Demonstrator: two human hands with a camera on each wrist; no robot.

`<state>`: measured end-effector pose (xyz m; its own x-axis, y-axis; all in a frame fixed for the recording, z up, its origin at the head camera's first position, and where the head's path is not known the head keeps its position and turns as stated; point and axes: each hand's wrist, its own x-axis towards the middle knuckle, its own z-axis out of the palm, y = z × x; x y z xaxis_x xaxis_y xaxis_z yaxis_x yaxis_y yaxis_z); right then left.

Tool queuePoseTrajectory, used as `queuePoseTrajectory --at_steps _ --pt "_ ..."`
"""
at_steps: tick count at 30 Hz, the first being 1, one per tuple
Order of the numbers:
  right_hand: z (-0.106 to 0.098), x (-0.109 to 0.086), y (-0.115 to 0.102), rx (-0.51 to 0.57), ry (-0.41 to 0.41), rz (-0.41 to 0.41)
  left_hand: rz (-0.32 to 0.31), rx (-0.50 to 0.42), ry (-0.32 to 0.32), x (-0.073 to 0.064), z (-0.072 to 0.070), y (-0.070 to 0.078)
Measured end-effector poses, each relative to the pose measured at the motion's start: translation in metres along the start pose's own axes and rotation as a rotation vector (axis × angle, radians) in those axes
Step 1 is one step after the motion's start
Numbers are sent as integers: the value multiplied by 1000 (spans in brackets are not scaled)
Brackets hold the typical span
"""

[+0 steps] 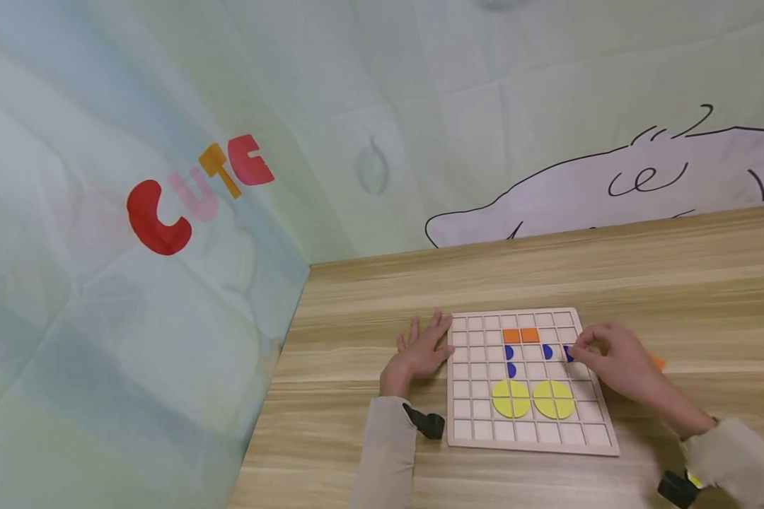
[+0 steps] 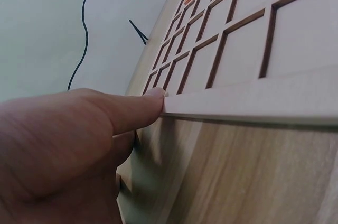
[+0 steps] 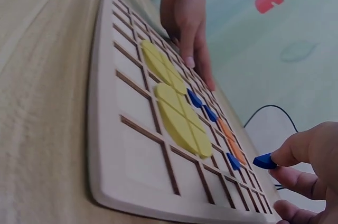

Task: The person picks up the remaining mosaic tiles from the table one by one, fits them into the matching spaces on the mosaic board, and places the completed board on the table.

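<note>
A pale wooden grid board (image 1: 471,430) lies on the table. Two yellow circles (image 1: 511,399), each made of quarter pieces, fill cells in its lower part. Orange squares (image 1: 521,336) sit side by side near the top, with blue half-round pieces (image 1: 509,352) in cells below them. My right hand (image 1: 620,357) pinches another blue half-round piece (image 3: 265,161) between thumb and finger, just above the board's right side. My left hand (image 1: 420,350) rests at the left edge, fingers extended, its thumb (image 2: 153,97) touching the rim.
An orange piece (image 1: 658,361) lies on the wooden table (image 1: 356,297) to the right, partly behind my right hand. A bit of yellow (image 1: 695,480) shows by the right cuff. Printed cloth walls (image 1: 369,85) rise at the table's back and left.
</note>
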<state>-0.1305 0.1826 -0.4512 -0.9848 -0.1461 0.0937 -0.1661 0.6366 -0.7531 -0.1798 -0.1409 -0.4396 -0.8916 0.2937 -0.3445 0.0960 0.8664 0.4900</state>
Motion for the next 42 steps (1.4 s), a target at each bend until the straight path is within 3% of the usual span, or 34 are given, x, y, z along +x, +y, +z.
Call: queuePoseTrajectory --at_steps 4,18,28,42 --pt "9 0 -1 -12 19 -27 4 -1 2 0 0 0" --pt "33 -2 -8 -92 79 -9 3 1 5 0 0 0" --pt "35 -5 -11 -220 131 -71 6 -2 7 1 0 0" --pt "32 -7 -15 -303 102 -80 9 -9 10 0 1 -2"
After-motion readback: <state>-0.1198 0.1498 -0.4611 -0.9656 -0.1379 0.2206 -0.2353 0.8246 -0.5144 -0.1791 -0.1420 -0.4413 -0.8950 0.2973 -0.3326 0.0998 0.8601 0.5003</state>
